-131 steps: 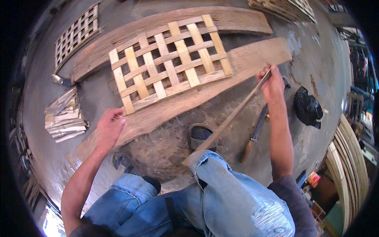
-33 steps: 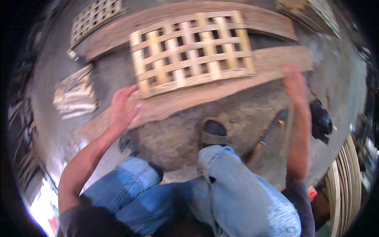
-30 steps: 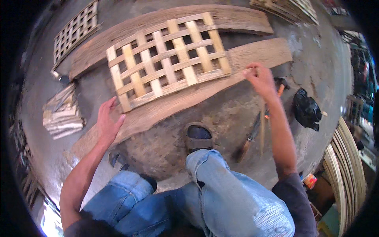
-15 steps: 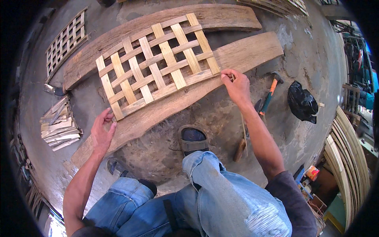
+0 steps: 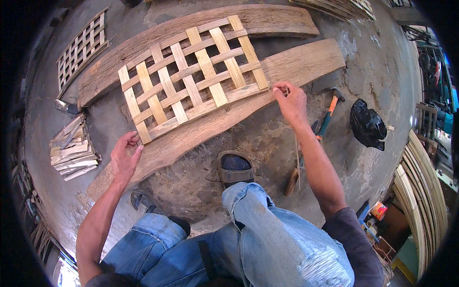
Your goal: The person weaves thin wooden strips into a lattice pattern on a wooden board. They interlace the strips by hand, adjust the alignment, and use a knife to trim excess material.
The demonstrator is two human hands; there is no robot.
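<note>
Through my feed I look down on a grey, scuffed floor (image 5: 370, 174); a pale blotch (image 5: 348, 45) marks it toward the upper right; crowded clutter (image 5: 431, 71) lines the right side, blurring into the dark rim; dim, jumbled material (image 5: 34, 201) borders the left; white light (image 5: 66, 271) glares at lower left.

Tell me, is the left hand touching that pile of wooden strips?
Apart: the head view shows a gap of grey floor between the left hand and the pile of wooden strips.
</note>
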